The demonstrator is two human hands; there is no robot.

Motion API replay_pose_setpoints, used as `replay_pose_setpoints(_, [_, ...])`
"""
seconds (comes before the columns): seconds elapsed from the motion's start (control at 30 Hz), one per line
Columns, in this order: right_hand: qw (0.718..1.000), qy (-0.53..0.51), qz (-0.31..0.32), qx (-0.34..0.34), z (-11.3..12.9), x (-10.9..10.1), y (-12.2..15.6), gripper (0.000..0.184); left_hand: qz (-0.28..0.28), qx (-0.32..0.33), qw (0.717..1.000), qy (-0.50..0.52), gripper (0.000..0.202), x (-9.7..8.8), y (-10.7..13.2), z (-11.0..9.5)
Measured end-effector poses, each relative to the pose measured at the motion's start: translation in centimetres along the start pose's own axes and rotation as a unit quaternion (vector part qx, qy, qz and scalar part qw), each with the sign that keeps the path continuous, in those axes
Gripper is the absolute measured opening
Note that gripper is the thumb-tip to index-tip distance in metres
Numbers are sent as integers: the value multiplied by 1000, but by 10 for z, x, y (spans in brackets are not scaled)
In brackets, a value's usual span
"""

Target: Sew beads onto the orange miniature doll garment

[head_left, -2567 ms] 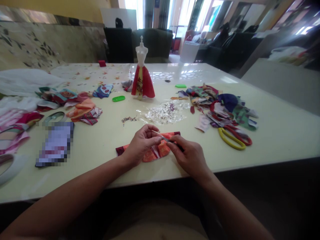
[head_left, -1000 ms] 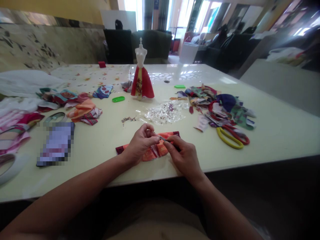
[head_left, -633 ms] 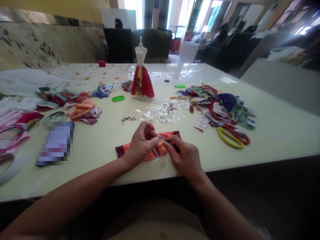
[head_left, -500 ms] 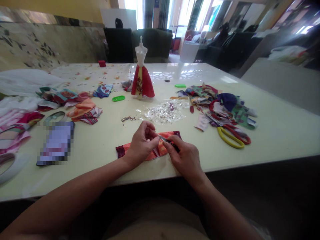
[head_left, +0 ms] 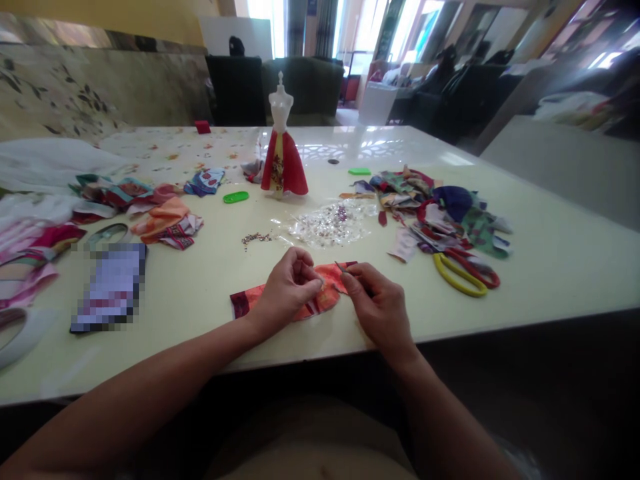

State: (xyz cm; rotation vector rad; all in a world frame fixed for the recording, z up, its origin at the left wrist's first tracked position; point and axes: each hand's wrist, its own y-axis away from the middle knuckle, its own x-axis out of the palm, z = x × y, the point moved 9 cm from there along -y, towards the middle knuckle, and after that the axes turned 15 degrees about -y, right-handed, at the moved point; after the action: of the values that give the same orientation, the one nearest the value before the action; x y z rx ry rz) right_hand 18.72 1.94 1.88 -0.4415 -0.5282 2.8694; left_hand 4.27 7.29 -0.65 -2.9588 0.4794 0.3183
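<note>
Close to the table's front edge lies a strip of orange and red patterned fabric (head_left: 325,307) with dark ends, rumpled in its middle. My left hand (head_left: 287,287) is over it, thumb and fingertips pinched together. What sits in that pinch is too small to make out. To the right, my right hand (head_left: 380,300) is closed around slim pointed tweezers (head_left: 341,267), their tip directed up and left, apart from the left fingers. Beyond the hands are a clear plastic bag (head_left: 327,223) of small shiny pieces and a little heap of loose beads (head_left: 257,237).
A white mannequin (head_left: 283,110) in a red and gold skirt stands farther back. Green trays (head_left: 236,197) flank it. Fabric scraps and scissors (head_left: 460,275) are at right; more cloth (head_left: 165,220), tape rolls (head_left: 37,333) and a blurred-out flat object (head_left: 113,283) at left.
My right hand has moved slightly right, drawing the tweezers away from the left fingertips; their tip now points up and left. The fabric has bunched up between the hands.
</note>
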Motion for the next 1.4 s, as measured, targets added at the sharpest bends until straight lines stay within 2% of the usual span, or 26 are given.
replay_pose_setpoints(0.07, [1000, 28, 7, 0, -1, -10, -2, 23, 2, -4, 1000, 8, 26, -1, 0, 0])
replay_pose_setpoints(0.17, [992, 125, 24, 18, -10, -31, -2, 28, 3, 8, 1000, 24, 22, -4, 0, -7])
replay_pose_setpoints(0.27, [969, 239, 52, 30, -21, -51, 1, 31, 9, 29, 999, 20, 19, -7, 0, -15])
replay_pose_setpoints(0.37, [942, 320, 94, 32, -29, -59, 6, 32, 30, 42, 999, -2, 14, -4, 1, -17])
replay_pose_setpoints(0.57, [906, 388, 165, 32, -38, -57, 10, 30, 72, 52, 996, -29, 10, 5, 6, -19])
replay_pose_setpoints(0.7, [894, 408, 183, 36, -41, -58, 9, 30, 90, 59, 992, -69, 8, 13, 6, -23])
replay_pose_setpoints(0.83, [882, 427, 199, 22, -40, -57, 8, 31, 131, 57, 980, -138, 8, 28, 6, -25])
replay_pose_setpoints(1.03, [868, 445, 219, 4, -40, -51, 4, 30, 177, 108, 939, -273, 19, 48, 5, -41])
replay_pose_setpoints(1.2, [860, 456, 228, -6, -39, -49, 1, 26, 184, 152, 926, -292, 26, 63, -3, -46])
replay_pose_setpoints(1.4, [858, 455, 239, -4, -38, -46, 0, 26, 193, 164, 915, -315, 28, 76, -8, -40])
